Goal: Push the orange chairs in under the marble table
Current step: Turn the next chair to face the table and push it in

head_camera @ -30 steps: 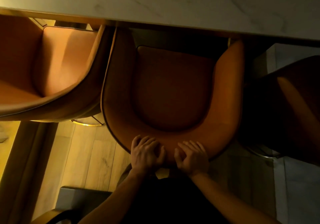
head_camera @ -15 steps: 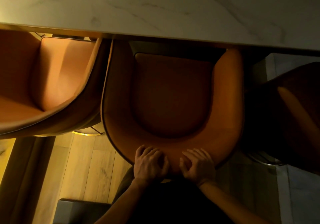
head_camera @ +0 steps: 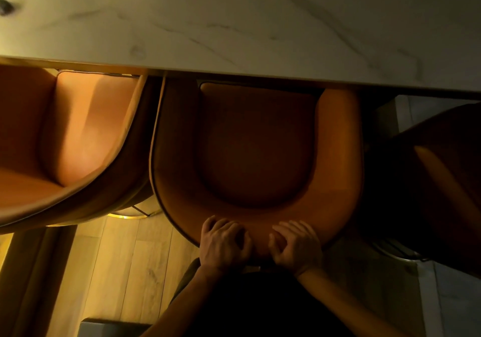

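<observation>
The marble table [head_camera: 234,24] fills the top of the view. Directly below me is an orange chair [head_camera: 338,154] with a rounded back, its front edge tucked under the table's rim. My left hand [head_camera: 223,243] and my right hand [head_camera: 296,245] rest side by side on top of its backrest, fingers curled over the rim. A second orange chair [head_camera: 78,133] stands to the left, turned at an angle, its seat partly under the table. A third chair [head_camera: 437,180] sits in deep shadow at the right.
A wooden floor [head_camera: 117,271] shows at the lower left, grey tile at the lower right. A gold ring base [head_camera: 127,215] lies under the left chair. A dark box edge [head_camera: 109,327] is near the bottom. The left and middle chairs nearly touch.
The table edge and chairs have slid lower in view and more marble top shows. The middle chair's front has slipped a bit further under the rim. Both hands stay on its backrest.
</observation>
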### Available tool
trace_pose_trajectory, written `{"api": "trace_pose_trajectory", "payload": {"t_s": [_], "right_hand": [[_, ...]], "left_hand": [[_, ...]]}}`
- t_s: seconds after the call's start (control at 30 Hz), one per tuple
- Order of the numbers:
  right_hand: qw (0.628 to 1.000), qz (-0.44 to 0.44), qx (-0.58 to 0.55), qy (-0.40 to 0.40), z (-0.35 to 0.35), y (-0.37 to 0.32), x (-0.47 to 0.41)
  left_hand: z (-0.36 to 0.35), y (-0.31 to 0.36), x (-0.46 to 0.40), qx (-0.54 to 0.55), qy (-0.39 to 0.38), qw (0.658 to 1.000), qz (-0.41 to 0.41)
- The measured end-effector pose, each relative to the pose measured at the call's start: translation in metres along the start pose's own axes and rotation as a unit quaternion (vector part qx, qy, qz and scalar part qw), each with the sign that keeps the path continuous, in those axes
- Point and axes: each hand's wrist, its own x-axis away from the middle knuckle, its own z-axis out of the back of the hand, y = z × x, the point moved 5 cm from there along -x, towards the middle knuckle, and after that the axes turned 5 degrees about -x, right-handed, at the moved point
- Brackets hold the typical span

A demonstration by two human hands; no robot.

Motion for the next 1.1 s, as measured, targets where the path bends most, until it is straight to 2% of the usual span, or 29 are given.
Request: {"api": "trace_pose_trajectory", "payload": {"t_s": [0.43,0.53,0.63,0.7,0.77,0.9,1.1], "right_hand": [[0.999,0.03,-0.009,0.015,0.013,0.003,-0.027],[1.0,0.023,-0.01,0.011,0.014,0.004,-0.027],[0.996,0.009,0.027,-0.08,0.009,0.006,-0.029],[0.986,-0.008,0.052,-0.155,0.006,0.006,-0.031],[0.981,-0.021,0.057,-0.185,0.006,0.006,-0.031],[0.984,-0.008,0.074,-0.161,0.008,0.001,-0.032],[0.994,0.03,0.059,-0.083,0.011,-0.001,-0.031]], "left_hand": [[0.002,0.008,-0.026,-0.009,0.013,1.0,0.014],[0.001,0.009,-0.026,-0.024,-0.009,0.999,0.028],[0.002,0.011,-0.027,-0.029,-0.028,0.998,0.041],[0.005,0.013,-0.028,-0.027,-0.013,0.999,0.044],[0.006,0.013,-0.027,-0.029,-0.001,0.999,0.046],[0.004,0.012,-0.025,-0.033,-0.008,0.999,0.043],[0.002,0.015,-0.023,-0.024,-0.009,0.999,0.045]]}}
